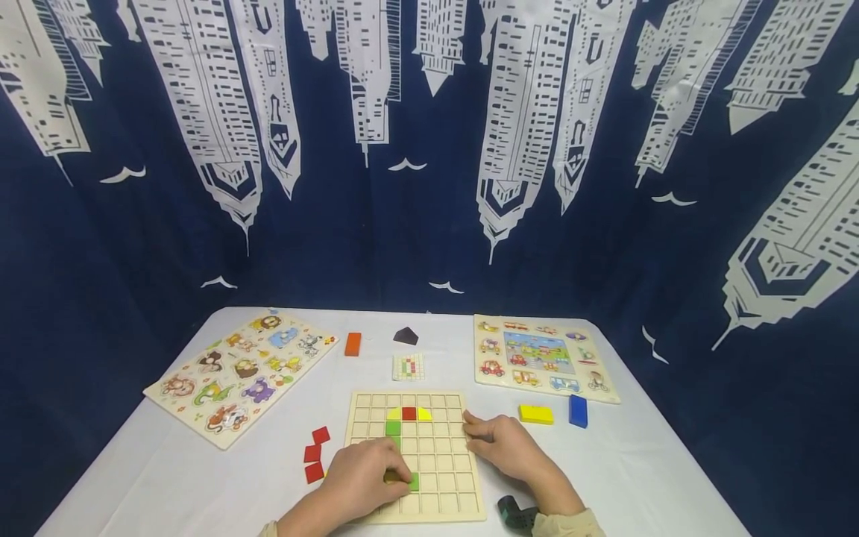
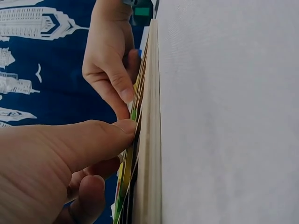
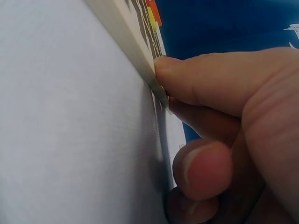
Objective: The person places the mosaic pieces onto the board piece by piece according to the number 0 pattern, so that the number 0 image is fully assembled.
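Left hand (image 1: 362,477) pinches 1 part-hidden green tile (image 1: 414,482), hiding cells of the grid board (image 1: 446,464); right hand (image 1: 511,447) grips the board's right edge.

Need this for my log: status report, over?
Left grip pinching green square tile, right grip holding beige wooden grid board. Board partly filled. Three red square tiles outside, not blocking.

a pale wooden grid board (image 1: 446,463) lies flat, bearing green tiles (image 1: 393,428) and a red square (image 1: 409,414) between two yellow pieces (image 1: 424,415).
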A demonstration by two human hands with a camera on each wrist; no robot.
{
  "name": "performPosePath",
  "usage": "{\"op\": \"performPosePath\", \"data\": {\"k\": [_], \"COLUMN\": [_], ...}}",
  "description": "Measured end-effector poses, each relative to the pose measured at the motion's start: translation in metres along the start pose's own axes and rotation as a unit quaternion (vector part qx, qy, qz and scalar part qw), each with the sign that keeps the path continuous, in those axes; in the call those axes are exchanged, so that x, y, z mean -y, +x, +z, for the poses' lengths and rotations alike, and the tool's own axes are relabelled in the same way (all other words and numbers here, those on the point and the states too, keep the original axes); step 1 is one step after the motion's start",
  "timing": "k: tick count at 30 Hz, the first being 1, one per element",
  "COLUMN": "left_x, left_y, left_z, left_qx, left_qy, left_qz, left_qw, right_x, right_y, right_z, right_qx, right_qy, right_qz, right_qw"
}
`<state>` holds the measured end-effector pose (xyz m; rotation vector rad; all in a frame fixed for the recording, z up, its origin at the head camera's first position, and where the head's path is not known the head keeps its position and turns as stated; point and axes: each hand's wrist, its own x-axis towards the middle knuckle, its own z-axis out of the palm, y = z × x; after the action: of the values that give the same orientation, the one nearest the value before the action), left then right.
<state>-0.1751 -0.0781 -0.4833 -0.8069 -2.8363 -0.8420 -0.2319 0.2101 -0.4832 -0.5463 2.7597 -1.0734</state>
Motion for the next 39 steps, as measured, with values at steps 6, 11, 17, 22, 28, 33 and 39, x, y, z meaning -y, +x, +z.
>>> {"op": "performPosePath", "data": {"k": [6, 11, 17, 22, 28, 33, 39], "left_x": [0.003, 0.021, 0.065, 0.094, 0.104, 0.105, 0.104], "left_y": [0.0, 0.0, -0.011, -0.023, -0.026, -0.025, -0.023], "left_z": [-0.004, -0.042, -0.077, -0.077, -0.074, -0.07, -0.067], "left_qx": [-0.005, -0.066, -0.113, -0.086, -0.065, -0.057, -0.059], "left_qy": [-0.014, -0.021, 0.007, 0.011, 0.028, 0.026, 0.036], "left_qz": [-0.017, -0.102, -0.218, -0.246, -0.217, -0.213, -0.207], "left_qw": [0.9997, 0.9924, 0.9694, 0.9653, 0.9737, 0.9751, 0.9758], "right_x": [-0.001, 0.001, 0.001, 0.0, -0.001, -0.001, 0.0], "right_y": [-0.001, 0.001, -0.001, 0.0, 0.0, -0.001, -0.001], "right_z": [0.0, -0.002, -0.002, -0.001, -0.001, -0.001, 0.0], "right_qx": [-0.001, -0.004, -0.003, 0.002, -0.003, 0.0, -0.005], "right_qy": [0.002, 0.003, 0.003, -0.002, -0.008, -0.006, -0.009], "right_qz": [0.007, -0.005, -0.007, 0.002, 0.006, 0.006, 0.006], "right_qw": [1.0, 1.0, 1.0, 1.0, 1.0, 1.0, 1.0]}}
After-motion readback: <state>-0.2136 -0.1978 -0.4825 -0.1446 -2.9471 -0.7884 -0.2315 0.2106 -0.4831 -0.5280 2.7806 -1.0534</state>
